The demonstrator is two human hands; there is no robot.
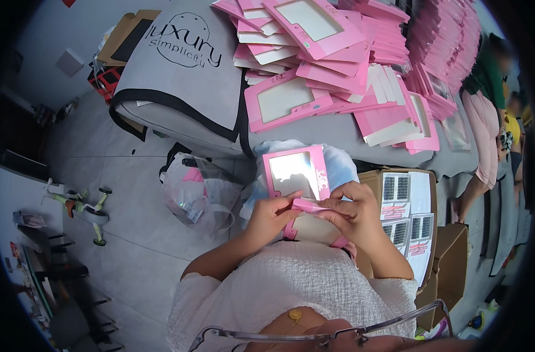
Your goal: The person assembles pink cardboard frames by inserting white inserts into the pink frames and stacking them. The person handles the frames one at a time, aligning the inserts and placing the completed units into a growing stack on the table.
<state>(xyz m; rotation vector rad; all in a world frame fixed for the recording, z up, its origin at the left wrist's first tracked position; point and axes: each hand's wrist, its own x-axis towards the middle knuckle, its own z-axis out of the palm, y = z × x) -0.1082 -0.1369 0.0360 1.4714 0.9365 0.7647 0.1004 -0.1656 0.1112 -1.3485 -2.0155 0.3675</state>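
Note:
In my lap is a pink cardboard packaging box with a clear window that shines with reflected light. A narrow pink flap stands up across its middle, between my two hands. My left hand pinches the flap's left end between thumb and fingers. From the other side my right hand grips the flap's right end, its thumb below and its fingers curled above. Under the hands, a pale panel with pink edges lies against my white top. The fingers partly cover the fold.
Pink window boxes lie in heaps on a grey covered surface ahead. To my right stands an open carton of packaged lash-like trays, beside another carton. A clear plastic bag sits left; a small bike stands farther off. People are at far right.

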